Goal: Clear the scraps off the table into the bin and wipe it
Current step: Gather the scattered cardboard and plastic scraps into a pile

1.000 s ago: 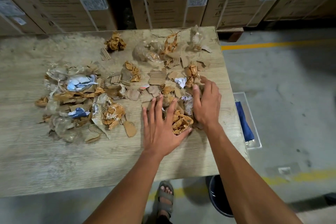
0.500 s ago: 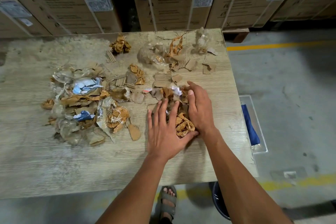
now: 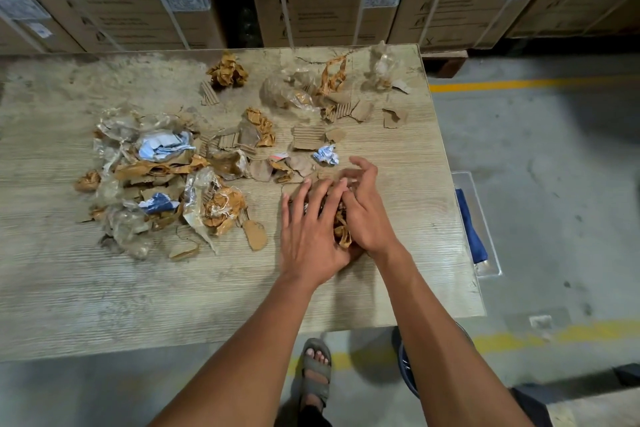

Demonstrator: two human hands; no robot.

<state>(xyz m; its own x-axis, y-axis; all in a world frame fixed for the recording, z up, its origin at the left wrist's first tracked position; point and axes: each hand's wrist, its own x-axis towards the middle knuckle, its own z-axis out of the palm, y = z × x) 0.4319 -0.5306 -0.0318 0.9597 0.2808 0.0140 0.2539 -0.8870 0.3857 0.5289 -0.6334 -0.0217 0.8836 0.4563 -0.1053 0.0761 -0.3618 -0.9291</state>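
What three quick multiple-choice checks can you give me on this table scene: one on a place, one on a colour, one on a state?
1. Where does the bin stand?
A. On the table
B. On the floor under the table's near right corner
C. Against the boxes

2. What colour is the cloth in the clear tray right of the table?
A. Dark blue
B. Red
C. Yellow

3. What are the left hand and right hand doing?
A. Wiping with the cloth
B. Hanging idle
C. Cupping a clump of scraps between them

Key: 1 B, its dark rim shows below the table edge. 2 A, the cloth is plainly navy. 3 C, brown scraps show between the two palms.
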